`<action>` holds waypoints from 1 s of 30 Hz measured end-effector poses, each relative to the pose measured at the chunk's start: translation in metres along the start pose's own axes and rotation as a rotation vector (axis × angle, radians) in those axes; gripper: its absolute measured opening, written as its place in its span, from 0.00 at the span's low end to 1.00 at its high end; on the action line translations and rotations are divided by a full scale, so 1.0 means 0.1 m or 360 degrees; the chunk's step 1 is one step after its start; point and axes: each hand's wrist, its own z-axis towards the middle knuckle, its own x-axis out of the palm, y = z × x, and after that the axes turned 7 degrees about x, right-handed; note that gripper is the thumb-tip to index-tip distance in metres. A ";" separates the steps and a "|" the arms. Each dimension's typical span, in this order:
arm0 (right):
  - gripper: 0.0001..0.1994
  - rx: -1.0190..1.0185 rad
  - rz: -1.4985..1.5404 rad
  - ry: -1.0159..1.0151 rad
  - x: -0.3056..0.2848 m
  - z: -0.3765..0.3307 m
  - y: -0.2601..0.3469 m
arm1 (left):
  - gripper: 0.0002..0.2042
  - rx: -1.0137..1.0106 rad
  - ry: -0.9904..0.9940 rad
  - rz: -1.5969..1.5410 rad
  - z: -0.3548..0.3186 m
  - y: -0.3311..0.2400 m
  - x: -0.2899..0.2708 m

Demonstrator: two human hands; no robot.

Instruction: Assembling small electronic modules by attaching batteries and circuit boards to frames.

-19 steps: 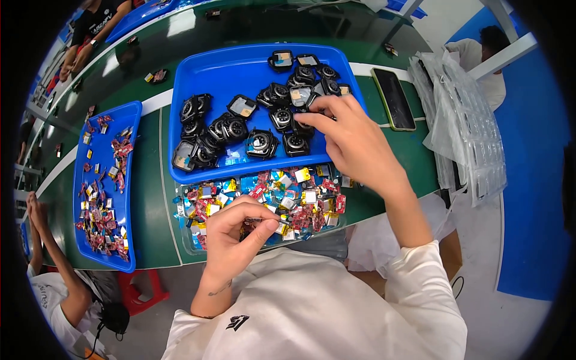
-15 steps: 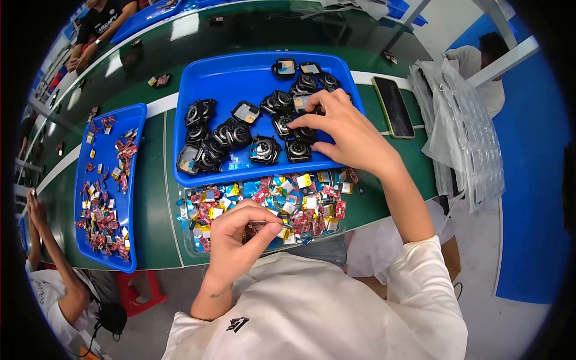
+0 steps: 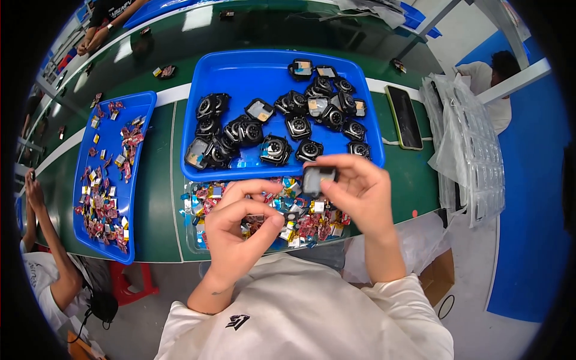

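My right hand (image 3: 359, 192) pinches a black smartwatch case (image 3: 313, 180) between thumb and fingers, its pale grey flat face turned up. It is held just off the near rim of a blue tray (image 3: 240, 66). More black watch cases (image 3: 275, 149) lie in that tray, several with round sensor backs up. My left hand (image 3: 240, 225) is to the left of the held case, thumb and index tips pressed together; what lies between them, if anything, is too small to make out. Below both hands, a clear tray (image 3: 201, 243) holds small red, yellow and silver parts (image 3: 312, 223).
At the left, a second blue tray (image 3: 147, 120) contains similar small parts. A phone (image 3: 405, 117) lies right of the large tray, beside stacked clear plastic trays (image 3: 465, 144). Other people sit at the left and far side; a red stool (image 3: 135, 282) stands on the floor.
My right hand has come back from inside the blue tray toward me, now carrying a watch case. The left hand stays nearly in place. The view has shifted slightly.
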 end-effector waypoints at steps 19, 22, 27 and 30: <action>0.16 -0.0044 -0.0396 -0.0080 0.38 -0.25 -0.18 | 0.04 0.0002 0.0009 0.0501 0.02 -0.02 0.02; 0.15 -0.0021 -0.0523 -0.0081 0.39 -0.26 -0.16 | 0.04 -0.0001 0.0011 0.0504 0.03 -0.02 0.02; 0.14 -0.0152 -0.0568 -0.0133 0.39 -0.25 -0.18 | 0.04 -0.0019 -0.0004 0.0458 0.03 0.00 0.04; 0.13 -0.0185 -0.0645 -0.0177 0.41 -0.24 -0.16 | 0.04 0.0041 -0.0026 0.0518 0.02 0.00 0.06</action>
